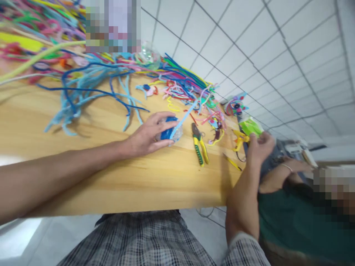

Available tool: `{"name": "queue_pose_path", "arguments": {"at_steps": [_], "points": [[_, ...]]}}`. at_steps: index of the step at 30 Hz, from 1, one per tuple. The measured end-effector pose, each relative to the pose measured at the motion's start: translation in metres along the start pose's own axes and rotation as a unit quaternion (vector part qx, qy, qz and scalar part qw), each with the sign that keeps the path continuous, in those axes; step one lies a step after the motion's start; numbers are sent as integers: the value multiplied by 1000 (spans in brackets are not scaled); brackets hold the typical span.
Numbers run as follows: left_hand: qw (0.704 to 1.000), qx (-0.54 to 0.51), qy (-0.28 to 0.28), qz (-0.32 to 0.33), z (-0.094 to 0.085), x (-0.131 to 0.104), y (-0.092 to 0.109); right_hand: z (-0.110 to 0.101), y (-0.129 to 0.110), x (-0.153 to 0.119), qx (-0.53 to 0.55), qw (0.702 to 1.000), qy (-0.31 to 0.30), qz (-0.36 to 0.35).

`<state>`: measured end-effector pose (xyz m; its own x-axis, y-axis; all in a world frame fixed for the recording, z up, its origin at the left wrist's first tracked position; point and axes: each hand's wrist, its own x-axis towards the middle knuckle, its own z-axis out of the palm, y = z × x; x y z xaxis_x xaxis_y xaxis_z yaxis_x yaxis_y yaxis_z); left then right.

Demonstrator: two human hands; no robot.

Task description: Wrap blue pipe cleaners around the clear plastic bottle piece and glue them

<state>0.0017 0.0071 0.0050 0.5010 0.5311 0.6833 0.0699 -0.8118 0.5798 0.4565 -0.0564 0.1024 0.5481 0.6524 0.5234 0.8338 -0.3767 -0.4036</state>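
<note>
My left hand is closed around a small clear, rounded object with blue on it, resting at the table's middle. A light blue pipe cleaner sticks up from that object, slanting to the right. My right hand is raised at the table's right end with its fingers curled together. Just behind its fingertips is a bright green packet or sheet; whether they grip it is unclear. Close to the left of that hand lies a yellow glue gun. Green-and-yellow pliers lie between both hands.
Bundles of light blue pipe cleaners and a colourful heap cover the table's left and back. A yellow pen-like tool lies near the right edge. A co-worker in dark green is close on the right.
</note>
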Motion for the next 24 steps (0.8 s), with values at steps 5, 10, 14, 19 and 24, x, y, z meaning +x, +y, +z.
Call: {"name": "queue_pose_path", "arguments": {"at_steps": [5,10,14,19,24], "points": [[1000,2,0,-14,2,2,1,9,-107,-68,320,912,-232,-112],[1000,8,-1,-1,4,4,3,32,-191,-117,413,814,-384,-140],[1000,-4,12,20,6,7,2,43,-204,-118,437,797,-400,-117],[1000,-17,19,14,6,9,5,48,-199,-119,459,802,-371,-95],[999,-29,28,16,7,9,5,51,-198,-121,454,814,-349,-97]]}}
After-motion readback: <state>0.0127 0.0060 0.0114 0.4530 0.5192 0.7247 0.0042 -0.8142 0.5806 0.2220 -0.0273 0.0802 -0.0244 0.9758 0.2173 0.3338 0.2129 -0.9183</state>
